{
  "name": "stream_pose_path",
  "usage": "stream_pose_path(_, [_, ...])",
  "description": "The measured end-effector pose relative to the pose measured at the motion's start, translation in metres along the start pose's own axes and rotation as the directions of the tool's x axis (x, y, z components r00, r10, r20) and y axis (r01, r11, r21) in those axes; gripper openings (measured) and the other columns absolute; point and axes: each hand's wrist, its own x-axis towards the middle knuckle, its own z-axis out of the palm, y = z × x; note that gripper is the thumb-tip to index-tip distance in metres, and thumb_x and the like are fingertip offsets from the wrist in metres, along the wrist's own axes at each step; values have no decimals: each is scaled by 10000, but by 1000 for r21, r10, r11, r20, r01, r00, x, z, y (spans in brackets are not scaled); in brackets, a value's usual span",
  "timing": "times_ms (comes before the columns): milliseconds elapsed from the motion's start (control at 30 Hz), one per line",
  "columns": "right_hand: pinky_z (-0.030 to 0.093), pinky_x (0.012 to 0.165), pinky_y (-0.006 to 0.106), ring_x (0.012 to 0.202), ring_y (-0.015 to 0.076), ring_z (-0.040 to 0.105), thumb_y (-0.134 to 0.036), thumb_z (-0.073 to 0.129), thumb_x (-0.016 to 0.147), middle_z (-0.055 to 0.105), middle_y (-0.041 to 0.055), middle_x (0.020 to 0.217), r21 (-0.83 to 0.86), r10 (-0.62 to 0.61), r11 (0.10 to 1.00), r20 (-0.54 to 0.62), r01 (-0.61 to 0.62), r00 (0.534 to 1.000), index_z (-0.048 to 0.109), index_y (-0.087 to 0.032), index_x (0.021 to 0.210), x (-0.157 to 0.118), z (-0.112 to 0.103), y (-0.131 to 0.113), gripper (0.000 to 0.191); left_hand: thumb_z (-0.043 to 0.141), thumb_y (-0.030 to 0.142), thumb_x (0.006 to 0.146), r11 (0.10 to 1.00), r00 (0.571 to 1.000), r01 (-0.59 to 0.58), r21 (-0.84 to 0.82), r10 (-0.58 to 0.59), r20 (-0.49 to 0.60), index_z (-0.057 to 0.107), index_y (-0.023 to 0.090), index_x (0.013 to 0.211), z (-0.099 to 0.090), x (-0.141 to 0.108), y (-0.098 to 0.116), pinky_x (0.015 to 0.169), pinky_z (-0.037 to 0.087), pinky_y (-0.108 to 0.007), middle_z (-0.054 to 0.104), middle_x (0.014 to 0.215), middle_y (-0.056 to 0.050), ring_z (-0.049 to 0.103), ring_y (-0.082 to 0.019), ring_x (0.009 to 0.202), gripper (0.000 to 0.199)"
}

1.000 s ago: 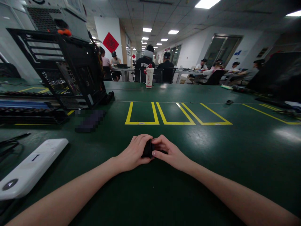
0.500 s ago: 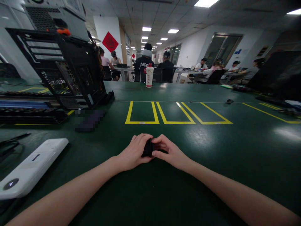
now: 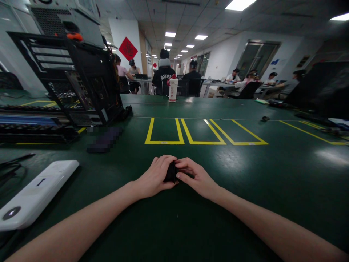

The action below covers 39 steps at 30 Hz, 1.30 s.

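A small black object (image 3: 170,172), its kind not clear, is held just above or on the green table (image 3: 177,222); I cannot tell which. My left hand (image 3: 156,175) wraps over it from the left, with the thumb below and the fingers across the top. From the right, the thumb and fingertips of my right hand (image 3: 196,178) close on the object's right side. Much of the object is hidden behind my fingers.
Yellow tape (image 3: 164,142) outlines areas ahead of my hands. On the left are an open black computer case (image 3: 95,87), a white device (image 3: 40,193) and a dark, blurred-out item (image 3: 105,140). A white cup (image 3: 172,89) stands at the far edge. People sit beyond.
The fingers of my right hand have shifted slightly against the black object. My left hand keeps its hold in the same place. A seated person in the background has leaned left.
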Motion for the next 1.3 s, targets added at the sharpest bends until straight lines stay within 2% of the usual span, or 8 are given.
stream_pose_path(233, [487,888,405,987,187,579,-246,577,825,567,36,1032,40,139,990,-1,-138,990,460,-213,1037,4,2,-2,245,645,228,787,1000,1000,13,8,-13,12,278,232,1248,-3,0,3,882,401,-437,463,1214,-101,470,-280,1093,589])
stream_pose_path(367, [475,900,390,986,179,571,-219,570,830,554,26,1031,-7,73,997,51,-73,996,494,-212,1021,2,-1,-5,205,643,207,779,1000,1000,8,16,-8,5,294,212,1241,0,-1,-1,896,394,-430,461,1218,-103,467,-275,1096,579])
stream_pose_path(467, [465,919,373,1013,174,566,-181,605,804,534,15,1044,3,27,1000,61,-27,998,482,-225,1046,0,-1,-6,276,663,191,754,1000,1000,-2,19,2,-13,291,208,1239,2,0,-3,902,386,-426,460,1212,-102,461,-273,1100,611])
stream_pose_path(600, [500,838,362,936,168,592,-225,561,841,557,11,972,-6,51,999,12,-51,999,505,-220,991,1,0,-4,160,657,214,776,1000,1000,0,23,0,-5,286,204,1238,2,1,0,890,393,-416,465,1200,-105,469,-264,1081,592])
stream_pose_path(700, [493,845,374,954,179,583,-230,550,848,574,27,1007,-32,76,997,-4,-76,997,481,-221,1041,2,1,-4,205,651,217,781,1000,1000,13,21,-13,10,280,216,1246,-1,1,2,885,396,-425,470,1200,-105,473,-272,1082,595])
stream_pose_path(933, [470,902,398,1001,188,564,-209,576,826,547,27,1050,-64,48,997,71,-44,996,486,-228,1062,-1,-2,-8,253,647,198,774,1000,1000,25,14,-25,14,282,225,1244,-2,0,2,872,400,-424,464,1216,-110,478,-279,1080,595])
stream_pose_path(1133, [502,857,376,967,176,583,-224,555,840,547,13,1018,-18,77,997,11,-77,997,492,-239,1029,-1,1,-6,200,638,228,788,1000,1000,9,-14,-9,-4,286,239,1241,-1,1,1,863,404,-418,473,1197,-97,490,-275,1069,574])
stream_pose_path(1300, [467,928,396,1033,187,548,-181,563,817,538,34,1084,-103,15,995,-23,-17,1000,481,-242,1106,-3,3,-4,307,645,214,779,1000,1000,19,-4,-19,-14,293,222,1235,1,1,-1,857,402,-416,479,1182,-101,489,-274,1057,576])
